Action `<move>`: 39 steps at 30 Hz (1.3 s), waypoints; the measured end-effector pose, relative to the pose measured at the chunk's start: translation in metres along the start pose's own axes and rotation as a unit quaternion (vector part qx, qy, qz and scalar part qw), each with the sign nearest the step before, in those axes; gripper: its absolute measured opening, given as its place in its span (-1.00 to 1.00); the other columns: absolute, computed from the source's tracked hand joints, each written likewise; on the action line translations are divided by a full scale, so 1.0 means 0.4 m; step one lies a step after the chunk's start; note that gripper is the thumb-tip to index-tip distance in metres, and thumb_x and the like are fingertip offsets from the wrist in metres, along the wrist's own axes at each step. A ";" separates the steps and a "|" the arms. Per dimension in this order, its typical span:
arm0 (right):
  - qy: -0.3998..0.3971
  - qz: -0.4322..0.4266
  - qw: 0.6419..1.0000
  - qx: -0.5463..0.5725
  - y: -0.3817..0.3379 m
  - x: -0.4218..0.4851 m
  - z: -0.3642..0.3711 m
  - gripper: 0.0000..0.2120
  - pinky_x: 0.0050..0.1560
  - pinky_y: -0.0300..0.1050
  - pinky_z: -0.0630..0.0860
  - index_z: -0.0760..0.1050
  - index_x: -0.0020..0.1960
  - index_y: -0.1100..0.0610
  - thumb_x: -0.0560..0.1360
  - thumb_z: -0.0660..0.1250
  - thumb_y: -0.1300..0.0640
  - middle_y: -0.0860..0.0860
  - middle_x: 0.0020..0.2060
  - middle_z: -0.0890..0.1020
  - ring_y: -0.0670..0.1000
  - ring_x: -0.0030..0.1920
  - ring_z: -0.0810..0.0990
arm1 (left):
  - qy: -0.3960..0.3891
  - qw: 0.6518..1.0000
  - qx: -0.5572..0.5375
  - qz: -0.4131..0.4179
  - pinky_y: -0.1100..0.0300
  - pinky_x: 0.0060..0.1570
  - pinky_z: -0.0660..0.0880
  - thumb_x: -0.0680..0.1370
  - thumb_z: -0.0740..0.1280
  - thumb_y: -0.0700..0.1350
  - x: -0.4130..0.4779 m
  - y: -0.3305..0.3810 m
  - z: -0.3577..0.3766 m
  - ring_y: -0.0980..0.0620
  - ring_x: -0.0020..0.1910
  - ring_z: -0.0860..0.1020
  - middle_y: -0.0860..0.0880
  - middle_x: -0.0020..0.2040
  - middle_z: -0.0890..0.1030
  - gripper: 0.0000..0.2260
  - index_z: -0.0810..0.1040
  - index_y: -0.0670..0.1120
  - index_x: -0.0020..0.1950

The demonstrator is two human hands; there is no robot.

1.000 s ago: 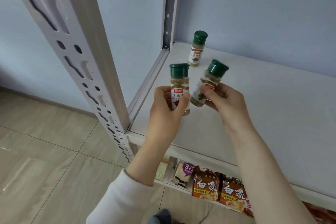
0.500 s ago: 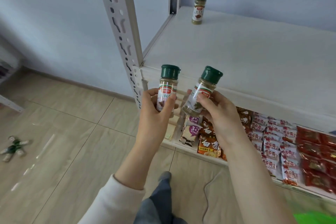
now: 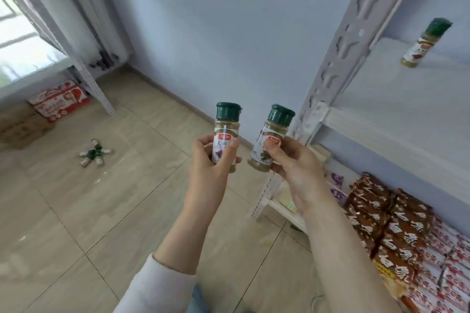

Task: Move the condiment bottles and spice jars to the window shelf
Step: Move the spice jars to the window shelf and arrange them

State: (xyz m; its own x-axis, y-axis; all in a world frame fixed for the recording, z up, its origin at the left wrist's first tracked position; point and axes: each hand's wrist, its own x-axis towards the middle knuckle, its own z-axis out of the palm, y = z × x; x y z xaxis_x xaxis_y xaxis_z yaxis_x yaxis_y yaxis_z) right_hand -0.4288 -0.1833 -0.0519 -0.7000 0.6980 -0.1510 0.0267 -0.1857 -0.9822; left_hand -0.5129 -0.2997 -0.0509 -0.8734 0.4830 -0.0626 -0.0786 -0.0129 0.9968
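My left hand (image 3: 212, 164) grips a green-capped spice jar (image 3: 227, 124) held upright over the floor. Beside it, my right hand (image 3: 296, 168) holds a second green-capped spice jar (image 3: 273, 134), tilted a little to the right. A third spice jar (image 3: 423, 43) stands alone on the white shelf board (image 3: 396, 99) at the far right. Several small green-capped jars (image 3: 94, 153) lie in a cluster on the tiled floor at the left. The window shelf (image 3: 38, 72) runs along the bright window at the far left.
A perforated white shelf post (image 3: 340, 51) rises just right of my hands. Red and brown snack packets (image 3: 396, 234) fill the lower shelf at the right. A red-and-white carton (image 3: 59, 99) and a brown cardboard box (image 3: 19, 129) sit under the window shelf. Grey curtains (image 3: 84, 7) hang by the window.
Both hands carried their jars off the white shelf and leftward. The view swung left, bringing the window, the cartons and the floor jars into sight.
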 end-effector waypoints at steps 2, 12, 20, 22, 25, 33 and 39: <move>-0.035 0.004 0.999 -0.005 0.006 0.047 0.127 -0.69 -0.12 -0.27 0.58 0.60 -0.07 0.04 0.23 0.42 -0.06 -0.06 -0.20 0.71 -0.08 -0.13 0.68 | 0.029 1.000 -0.010 0.000 0.41 -0.33 0.50 0.52 0.31 -0.05 0.053 0.009 -0.100 0.26 -0.31 0.59 -0.06 -0.01 0.58 -0.82 0.35 0.00 0.05; -0.184 0.032 0.981 -0.046 0.083 0.244 0.776 -0.70 -0.10 -0.24 0.60 0.62 -0.09 0.00 0.24 0.42 -0.10 -0.07 -0.16 0.72 -0.07 -0.10 0.69 | 0.145 0.989 -0.029 -0.008 0.40 -0.31 0.48 0.54 0.30 -0.09 0.317 0.026 -0.642 0.27 -0.30 0.54 -0.01 -0.05 0.56 -0.83 0.32 0.03 0.04; -0.239 0.058 0.967 -0.068 0.159 0.478 1.090 -0.79 -0.07 -0.24 0.61 0.60 -0.07 -0.02 0.33 0.39 -0.06 -0.14 -0.19 0.71 -0.12 -0.11 0.68 | 0.232 0.971 -0.042 -0.037 0.40 -0.27 0.51 0.53 0.31 -0.09 0.573 -0.019 -0.880 0.21 -0.22 0.55 0.01 -0.04 0.56 -0.81 0.31 0.11 -0.01; -0.256 0.063 0.962 -0.075 0.171 0.565 1.148 -0.74 -0.10 -0.26 0.60 0.60 -0.06 -0.02 0.31 0.38 -0.10 -0.13 -0.18 0.71 -0.12 -0.10 0.68 | 0.241 0.969 -0.042 -0.039 0.42 -0.31 0.49 0.52 0.32 -0.10 0.669 -0.025 -0.913 0.29 -0.26 0.55 0.03 -0.06 0.56 -0.81 0.32 0.10 -0.01; -0.284 0.062 0.954 -0.069 0.159 0.711 1.241 -0.78 -0.13 -0.29 0.59 0.60 -0.04 0.00 0.36 0.37 -0.06 -0.11 -0.17 0.72 -0.11 -0.10 0.68 | 0.251 0.967 -0.034 -0.031 0.42 -0.31 0.49 0.52 0.33 -0.11 0.830 -0.011 -0.950 0.32 -0.26 0.55 0.03 -0.06 0.56 -0.80 0.33 0.06 0.02; -0.321 0.032 0.945 -0.057 0.045 1.066 1.504 -0.88 -0.09 -0.27 0.60 0.60 -0.07 -0.03 0.39 0.37 0.02 -0.14 -0.25 0.71 -0.16 -0.18 0.66 | 0.303 0.953 -0.006 -0.013 0.43 -0.30 0.48 0.51 0.34 -0.06 1.201 0.101 -1.082 0.12 -0.13 0.58 -0.02 -0.01 0.59 -0.75 0.34 0.00 0.12; -0.361 0.036 0.929 -0.074 0.042 1.229 1.761 -0.77 0.03 -0.05 0.59 0.64 -0.14 0.00 0.25 0.41 -0.06 -0.06 -0.22 0.71 -0.03 -0.12 0.64 | 0.350 0.937 -0.010 0.006 0.46 -0.31 0.46 0.49 0.36 -0.10 1.405 0.127 -1.259 0.17 -0.14 0.57 0.00 -0.03 0.59 -0.76 0.35 0.03 0.07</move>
State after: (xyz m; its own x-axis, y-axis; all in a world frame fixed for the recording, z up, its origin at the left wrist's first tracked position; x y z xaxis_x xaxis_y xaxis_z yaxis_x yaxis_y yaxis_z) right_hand -1.2749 -0.3304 -0.0643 -0.9872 0.0322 -0.1561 0.1531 -0.0797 -0.9850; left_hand -1.2500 -0.4699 -0.0603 -0.9750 -0.2092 -0.0746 -0.0690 -0.0340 0.9970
